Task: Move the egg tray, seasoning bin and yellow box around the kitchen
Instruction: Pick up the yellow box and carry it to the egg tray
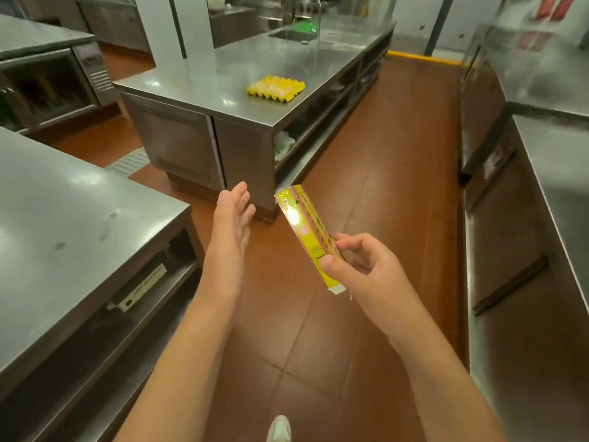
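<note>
Right hand [360, 269] pinches the yellow box [306, 231] near its lower end, thumb on the near face, fingers curled round the far side. Box is held in the air over the red tile floor [366, 173], tilted, its top end pointing up and left toward the counter ahead. An open flap hangs at the bottom end.

Left hand [231, 231] holds nothing: fingers straight and close together, palm facing right toward the box, not touching it. A gap separates the hand from the box's top end.

Egg tray [275, 87], yellow, sits flat on the steel counter [204, 87] ahead, near its front right corner, well apart from both hands. Pale eggs in it, count unclear from blur.

Another steel table [63, 212] is at the person's left, with a shelf below holding a flat white device [140, 290]. More steel units run along the right side. A white shoe [279, 429] shows at the bottom edge. Sink [294, 35] at the far end of the counter.
</note>
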Motion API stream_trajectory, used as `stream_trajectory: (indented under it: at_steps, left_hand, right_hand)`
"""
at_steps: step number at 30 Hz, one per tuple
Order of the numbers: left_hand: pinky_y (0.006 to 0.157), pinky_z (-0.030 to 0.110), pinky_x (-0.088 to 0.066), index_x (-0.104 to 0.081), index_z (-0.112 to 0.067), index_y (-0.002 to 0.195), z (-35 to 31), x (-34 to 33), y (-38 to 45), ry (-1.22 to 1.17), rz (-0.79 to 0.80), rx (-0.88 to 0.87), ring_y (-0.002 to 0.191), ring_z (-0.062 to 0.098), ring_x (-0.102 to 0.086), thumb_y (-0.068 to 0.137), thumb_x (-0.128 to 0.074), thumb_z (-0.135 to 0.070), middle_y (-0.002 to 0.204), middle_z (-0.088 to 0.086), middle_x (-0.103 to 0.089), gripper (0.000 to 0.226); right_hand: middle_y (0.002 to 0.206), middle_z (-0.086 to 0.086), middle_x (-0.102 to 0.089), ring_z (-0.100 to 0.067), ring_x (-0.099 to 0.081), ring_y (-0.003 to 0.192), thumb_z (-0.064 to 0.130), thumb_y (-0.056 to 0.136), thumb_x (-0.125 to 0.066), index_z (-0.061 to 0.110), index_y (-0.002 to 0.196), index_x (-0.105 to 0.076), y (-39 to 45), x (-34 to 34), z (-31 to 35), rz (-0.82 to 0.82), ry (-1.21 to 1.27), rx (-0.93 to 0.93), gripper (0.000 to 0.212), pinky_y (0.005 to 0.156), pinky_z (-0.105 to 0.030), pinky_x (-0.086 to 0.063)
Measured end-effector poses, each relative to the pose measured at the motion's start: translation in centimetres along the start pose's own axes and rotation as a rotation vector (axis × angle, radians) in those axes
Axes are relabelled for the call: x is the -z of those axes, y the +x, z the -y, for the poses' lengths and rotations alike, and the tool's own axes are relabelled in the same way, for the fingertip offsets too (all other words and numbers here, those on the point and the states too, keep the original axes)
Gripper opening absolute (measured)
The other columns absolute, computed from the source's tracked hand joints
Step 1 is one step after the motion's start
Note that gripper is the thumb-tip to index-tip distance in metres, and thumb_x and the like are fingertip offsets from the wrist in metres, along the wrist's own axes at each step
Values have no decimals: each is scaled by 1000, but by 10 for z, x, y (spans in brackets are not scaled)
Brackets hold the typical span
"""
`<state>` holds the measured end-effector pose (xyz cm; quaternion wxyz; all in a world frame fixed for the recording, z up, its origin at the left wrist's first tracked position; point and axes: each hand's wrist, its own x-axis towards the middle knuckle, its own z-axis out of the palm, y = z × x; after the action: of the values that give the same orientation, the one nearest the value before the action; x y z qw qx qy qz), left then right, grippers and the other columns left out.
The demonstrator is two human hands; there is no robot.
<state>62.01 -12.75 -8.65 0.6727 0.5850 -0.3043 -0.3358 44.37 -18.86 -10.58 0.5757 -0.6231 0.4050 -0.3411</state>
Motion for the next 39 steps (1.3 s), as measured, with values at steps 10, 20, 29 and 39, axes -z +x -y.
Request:
stream_trajectory:
  at_steps: [10, 20, 29, 39]
  left_hand:
    - [122, 35, -25, -38, -34, 151, 13, -51, 186, -34, 67, 19, 137, -1, -43, 99, -22, -63, 154, -14, -42, 62]
    - [122, 35, -24, -39, -33, 150, 22, -89, 378, -19, -97, -2, 137, 0, -43, 85, -25, -66, 154, -13, -43, 75]
    - [123, 36, -24, -39, -30, 151, 11, -19, 493, 2, -472, -38, 136, 0, -45, 102, -18, -58, 153, -12, -45, 60]
    - [122, 35, -25, -40, -25, 151, 14, 71, 657, -103, -569, -62, 135, 1, -47, 104, -16, -52, 153, -8, -46, 59]
  right_hand:
    - [133, 11, -61, -8, -62, 118, 64, 54, -79, 32, 91, -66, 180, 19, 2, -48, -53, -6, 51, 104, -45, -48]
    - [121, 18, -66, -3, -61, 116, 64, 59, -75, 35, 92, -65, 411, 25, 0, 112, -72, 32, 46, 104, -46, -47]
    - [127, 19, -62, -3, -60, 113, 56, 68, -82, 29, 96, -65, 572, -74, 18, 476, -86, 88, 43, 90, -22, -47]
    - [129, 11, -63, 11, -56, 116, 53, 65, -76, 26, 97, -65, 731, -197, 45, 601, -139, 129, 44, 96, -17, -41]
